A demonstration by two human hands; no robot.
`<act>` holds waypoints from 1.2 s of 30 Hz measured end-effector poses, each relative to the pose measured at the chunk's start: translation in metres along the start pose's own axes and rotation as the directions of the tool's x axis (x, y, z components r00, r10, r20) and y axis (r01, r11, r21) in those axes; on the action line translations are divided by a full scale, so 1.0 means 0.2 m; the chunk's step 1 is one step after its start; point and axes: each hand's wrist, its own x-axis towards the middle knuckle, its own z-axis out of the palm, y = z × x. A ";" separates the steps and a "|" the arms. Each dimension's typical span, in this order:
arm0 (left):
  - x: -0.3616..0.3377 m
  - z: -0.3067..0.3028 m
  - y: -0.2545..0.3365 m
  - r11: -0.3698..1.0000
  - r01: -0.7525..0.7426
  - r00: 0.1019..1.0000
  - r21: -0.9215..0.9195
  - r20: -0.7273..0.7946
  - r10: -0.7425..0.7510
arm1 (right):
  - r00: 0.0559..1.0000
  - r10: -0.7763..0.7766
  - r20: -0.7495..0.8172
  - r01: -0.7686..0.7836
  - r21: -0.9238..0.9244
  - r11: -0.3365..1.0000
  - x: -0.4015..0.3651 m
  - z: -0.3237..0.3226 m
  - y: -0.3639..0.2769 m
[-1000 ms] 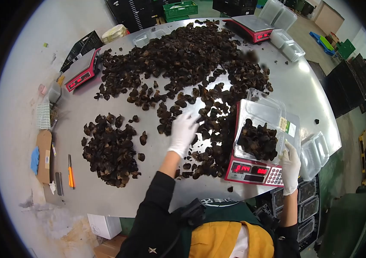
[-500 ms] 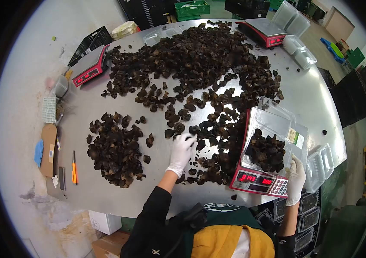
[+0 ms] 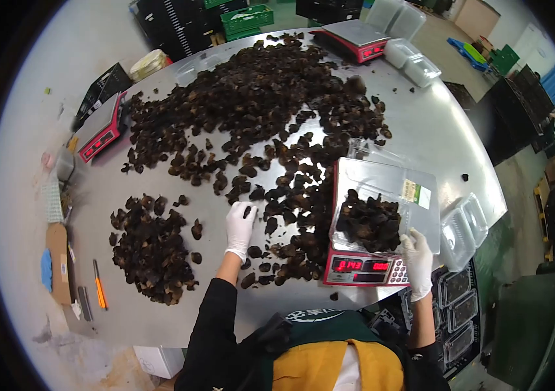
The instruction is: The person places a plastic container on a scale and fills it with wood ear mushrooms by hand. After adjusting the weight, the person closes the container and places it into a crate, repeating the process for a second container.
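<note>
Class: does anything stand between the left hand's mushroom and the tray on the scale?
Only loose pieces lying flat on the table, between the left hand with its mushroom and the open tray; nothing taller.

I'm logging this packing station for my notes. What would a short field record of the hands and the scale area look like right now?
left hand: pinches a dark mushroom piece over the steel table
right hand: touches the near corner of the clear tray; grip unclear
clear tray: lid open, partly filled with mushrooms, sits on the red scale
loose mushrooms: large heap far side; small pile left
</note>
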 end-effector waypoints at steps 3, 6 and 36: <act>0.01 0.06 0.47 0.927 -0.123 0.988 -0.355 0.041 0.147 | 0.991 0.031 0.129 -0.058 0.208 0.977 0.00 0.06 0.06; -0.03 0.18 0.88 0.855 -0.333 0.921 -0.397 0.058 0.385 | 0.986 0.093 0.142 -0.126 0.247 0.961 -0.01 0.07 0.00; 0.01 -0.55 -0.08 0.885 -0.082 0.996 0.459 0.055 0.064 | 0.788 -0.529 0.316 0.611 -0.291 0.736 -0.06 0.02 -0.39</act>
